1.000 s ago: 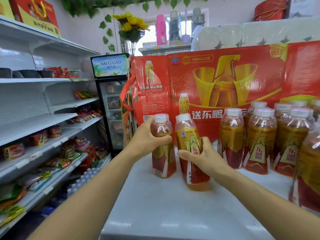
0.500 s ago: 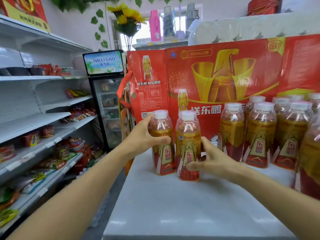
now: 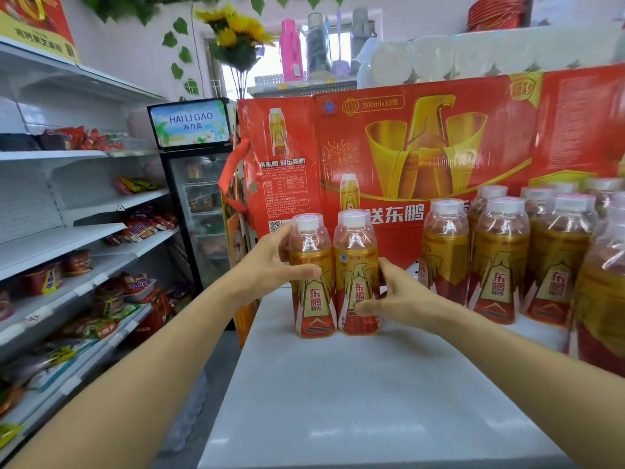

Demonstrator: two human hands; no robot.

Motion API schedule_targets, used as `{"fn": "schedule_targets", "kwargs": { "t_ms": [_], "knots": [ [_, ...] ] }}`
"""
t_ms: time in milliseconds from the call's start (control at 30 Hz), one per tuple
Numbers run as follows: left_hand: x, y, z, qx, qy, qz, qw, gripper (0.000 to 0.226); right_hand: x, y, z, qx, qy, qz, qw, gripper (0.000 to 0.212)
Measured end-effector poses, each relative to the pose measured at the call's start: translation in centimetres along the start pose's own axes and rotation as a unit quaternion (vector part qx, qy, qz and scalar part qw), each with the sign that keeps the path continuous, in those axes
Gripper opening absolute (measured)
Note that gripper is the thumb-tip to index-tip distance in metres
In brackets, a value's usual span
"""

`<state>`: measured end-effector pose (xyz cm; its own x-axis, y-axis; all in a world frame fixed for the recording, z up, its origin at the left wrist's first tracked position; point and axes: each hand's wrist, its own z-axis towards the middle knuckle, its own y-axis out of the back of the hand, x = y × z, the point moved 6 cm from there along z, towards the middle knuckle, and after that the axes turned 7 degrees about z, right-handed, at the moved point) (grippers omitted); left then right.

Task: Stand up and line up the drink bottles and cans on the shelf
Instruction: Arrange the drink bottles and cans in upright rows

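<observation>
Two red-and-gold drink bottles stand upright side by side on the white shelf top [image 3: 355,401]. My left hand [image 3: 270,265] grips the left bottle [image 3: 313,292] around its upper body, thumb across the front. My right hand [image 3: 395,296] holds the right bottle [image 3: 355,252] low on its label, fingers curled round its right side. A third bottle [image 3: 446,248] stands apart to the right, ahead of a group of several more bottles [image 3: 500,258] reaching the right edge.
A large red drink carton [image 3: 422,137] stands right behind the bottles. Snack shelves [image 3: 84,258] line the aisle on the left, with a small glass-door fridge [image 3: 199,198] at its end. The shelf top's front and left edges drop to the floor.
The right bottle, lifted and tilted a second ago, now stands upright against the left bottle. My right hand has slid lower on it. The left hand has kept its hold.
</observation>
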<state>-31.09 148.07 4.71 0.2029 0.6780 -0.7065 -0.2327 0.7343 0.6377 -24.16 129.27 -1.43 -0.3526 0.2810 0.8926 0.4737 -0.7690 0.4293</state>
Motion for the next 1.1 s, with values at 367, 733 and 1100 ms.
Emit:
{"fn": "schedule_targets", "kwargs": {
  "t_ms": [367,733,1100],
  "knots": [
    [-1.1,0.2,-0.3,-0.064,0.009,0.036,0.997,0.104,2.7,1.8,-0.5,-0.037,0.001,-0.105,0.994,0.091],
    [-7.5,-2.6,2.6,-0.052,-0.117,0.447,0.885,0.086,8.6,12.4,0.7,-0.125,-0.064,-0.490,0.860,0.056],
    [-7.3,-2.8,2.5,-0.093,-0.128,0.468,0.869,0.092,9.8,9.8,0.5,0.055,0.081,-0.262,0.960,0.027]
  ]
}}
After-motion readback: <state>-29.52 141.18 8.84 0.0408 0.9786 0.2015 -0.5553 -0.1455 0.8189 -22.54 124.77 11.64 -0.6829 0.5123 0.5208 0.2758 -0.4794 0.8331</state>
